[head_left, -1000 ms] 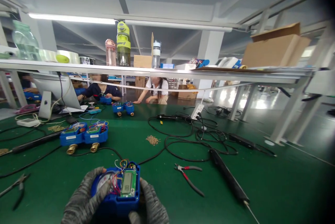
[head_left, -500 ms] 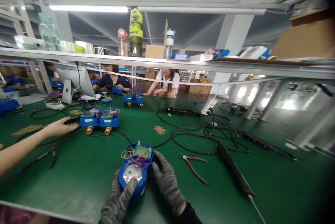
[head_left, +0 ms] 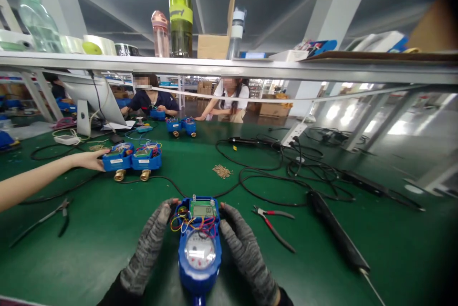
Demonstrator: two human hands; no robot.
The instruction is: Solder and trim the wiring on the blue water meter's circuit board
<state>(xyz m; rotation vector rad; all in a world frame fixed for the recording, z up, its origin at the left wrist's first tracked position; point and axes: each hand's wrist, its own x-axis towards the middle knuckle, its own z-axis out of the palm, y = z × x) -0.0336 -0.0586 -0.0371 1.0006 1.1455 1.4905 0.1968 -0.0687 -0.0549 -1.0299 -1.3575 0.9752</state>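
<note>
A blue water meter (head_left: 186,268) lies on the bench in front of me, its round dial facing up. At its far end sit a small display (head_left: 203,210) and loose coloured wires (head_left: 209,224). My left hand (head_left: 148,244), in a grey fingerless glove, grips the left side of the meter's upper part. Gloved the same way, my right hand (head_left: 246,253) holds the opposite side. Red-handled cutters (head_left: 274,225) lie to the right of my right hand.
At left, another person's hand (head_left: 91,159) touches a pair of blue meters (head_left: 132,158). Small screws (head_left: 222,171) lie piled mid-bench. Black cables (head_left: 265,177), an electric screwdriver (head_left: 336,234) and a power strip (head_left: 294,134) are at right. Other pliers (head_left: 62,208) rest at left. A shelf (head_left: 222,65) crosses above.
The meter has turned upright in view, pointing straight away from me. My left hand has moved from its dial to its upper left side. The other person's hand has reached the paired meters.
</note>
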